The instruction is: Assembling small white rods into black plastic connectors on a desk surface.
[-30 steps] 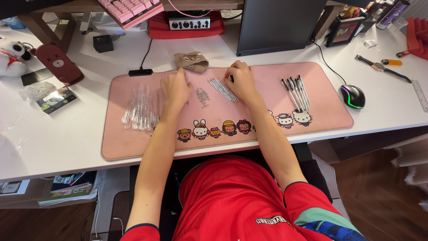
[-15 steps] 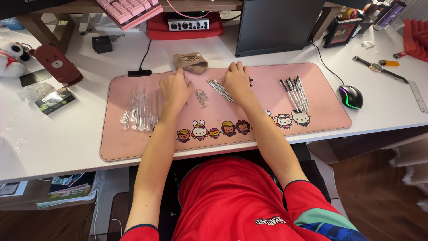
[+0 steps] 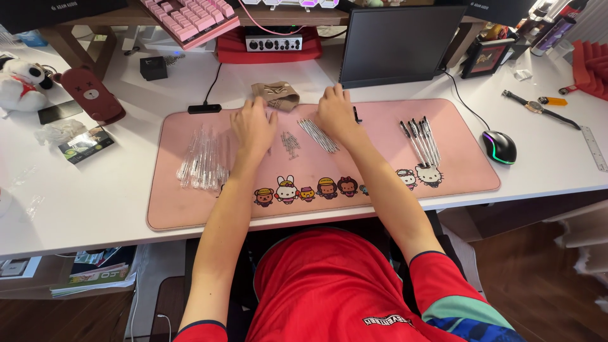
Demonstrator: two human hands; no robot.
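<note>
My left hand [image 3: 253, 126] lies palm down on the pink desk mat [image 3: 190, 209], fingers spread, its tips close to a brown pouch [image 3: 276, 95]. My right hand [image 3: 335, 111] rests flat on the mat over the far end of a row of thin pen refills [image 3: 318, 135]. Between the hands lies a small heap of tiny metal parts [image 3: 290, 144]. A pile of clear pen barrels [image 3: 202, 161] is to the left of my left hand. Several assembled pens [image 3: 421, 139] lie at the mat's right side. Neither hand visibly grips anything.
A dark screen [image 3: 396, 44] stands just beyond my right hand. A lit mouse [image 3: 500, 147], wristwatch [image 3: 538, 109] and ruler [image 3: 594, 147] lie to the right. A pink keyboard [image 3: 190, 16], red audio box [image 3: 272, 43], red bear-faced case [image 3: 92, 95] and plush toy [image 3: 22, 79] are at the back left.
My right hand has shifted slightly left and away from me along the refills. My left hand has barely moved.
</note>
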